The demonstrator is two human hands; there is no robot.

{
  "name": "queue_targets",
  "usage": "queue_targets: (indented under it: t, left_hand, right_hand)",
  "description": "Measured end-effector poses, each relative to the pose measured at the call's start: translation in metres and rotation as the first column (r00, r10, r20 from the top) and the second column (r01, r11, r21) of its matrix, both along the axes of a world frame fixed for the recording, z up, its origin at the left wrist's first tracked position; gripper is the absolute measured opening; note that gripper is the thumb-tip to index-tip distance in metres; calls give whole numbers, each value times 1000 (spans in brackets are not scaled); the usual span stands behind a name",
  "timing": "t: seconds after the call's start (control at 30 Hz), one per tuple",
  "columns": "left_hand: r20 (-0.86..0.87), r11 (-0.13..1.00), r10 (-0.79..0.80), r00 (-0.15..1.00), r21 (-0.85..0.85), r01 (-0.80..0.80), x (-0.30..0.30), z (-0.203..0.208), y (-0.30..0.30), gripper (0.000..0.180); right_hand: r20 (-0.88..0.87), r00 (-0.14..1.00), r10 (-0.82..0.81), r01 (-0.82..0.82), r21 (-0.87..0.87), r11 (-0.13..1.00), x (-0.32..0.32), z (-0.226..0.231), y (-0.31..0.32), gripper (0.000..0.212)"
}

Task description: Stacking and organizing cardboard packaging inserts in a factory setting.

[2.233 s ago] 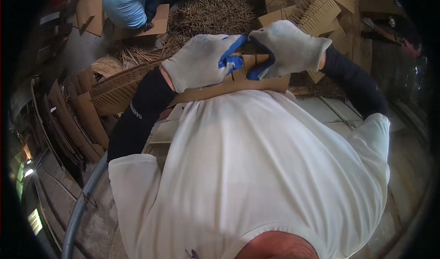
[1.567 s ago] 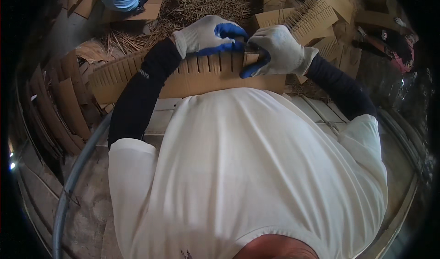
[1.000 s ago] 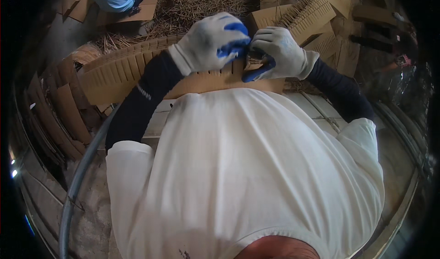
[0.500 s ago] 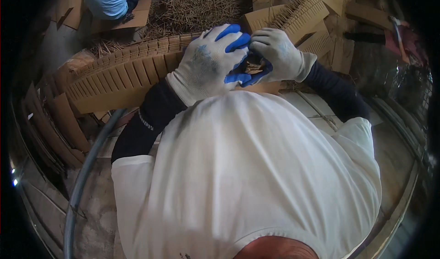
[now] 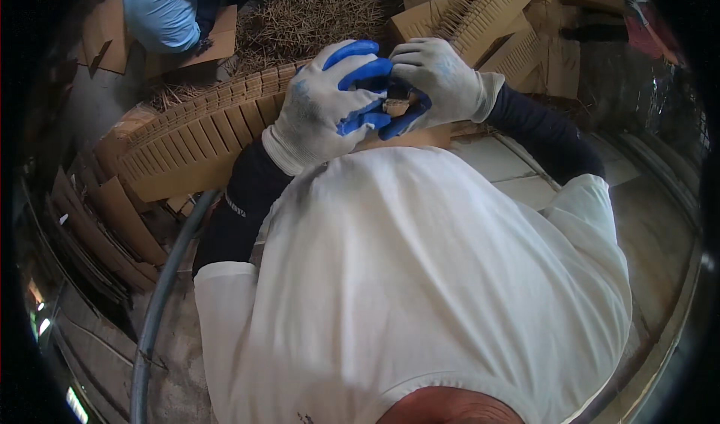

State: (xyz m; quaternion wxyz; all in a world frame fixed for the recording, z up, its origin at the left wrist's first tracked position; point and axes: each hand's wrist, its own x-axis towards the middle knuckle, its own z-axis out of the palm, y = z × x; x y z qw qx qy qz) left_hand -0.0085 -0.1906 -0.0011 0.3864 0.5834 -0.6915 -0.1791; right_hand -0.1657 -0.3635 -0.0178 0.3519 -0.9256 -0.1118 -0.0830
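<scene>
My left hand (image 5: 319,105), in a pale knit glove with blue coating, curls its fingers inward beside my right hand (image 5: 439,82), gloved alike. Between them shows the end of a small brown bundle (image 5: 396,106). Both hands are closed around it, but the gloves hide most of it, so its exact kind cannot be made out. Just left of my left hand stretches a long slotted cardboard strip (image 5: 184,150), with a row of upright cardboard tabs behind it. Beyond my right hand another slotted cardboard piece (image 5: 491,19) has thin brown sticks standing along its slots.
A large heap of thin brown sticks (image 5: 311,22) lies beyond my hands. A person in a light blue top (image 5: 165,11) is at the far left, beside cardboard. Flat cardboard sheets (image 5: 120,229) lean at the left, near a grey pipe (image 5: 169,274).
The view has tilted slightly. My hands stay close together, a little further left, and the brown bundle between them now looks more compact than the loose ends seen before.
</scene>
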Motion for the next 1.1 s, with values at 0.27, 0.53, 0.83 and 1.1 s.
queue_targets:
  t: [0.27,0.53,0.83,1.1]
  left_hand:
    - [83,977,-90,992,199,72,7,21,-10,33]
    - [178,980,116,977,141,-142,7,97,-5,53]
    - [87,884,119,989,444,-145,-23,56,10,47]
    - [-20,919,-203,979,342,198,6,31,-6,31]
  right_hand:
    - [-29,999,-21,21,0,1000,-5,0,1,60]
    - [-40,999,-27,27,9,1000,-10,4,1,59]
    - [20,1000,8,-7,-48,999,-7,4,2,60]
    - [80,996,43,-43,4,999,-8,-1,2,60]
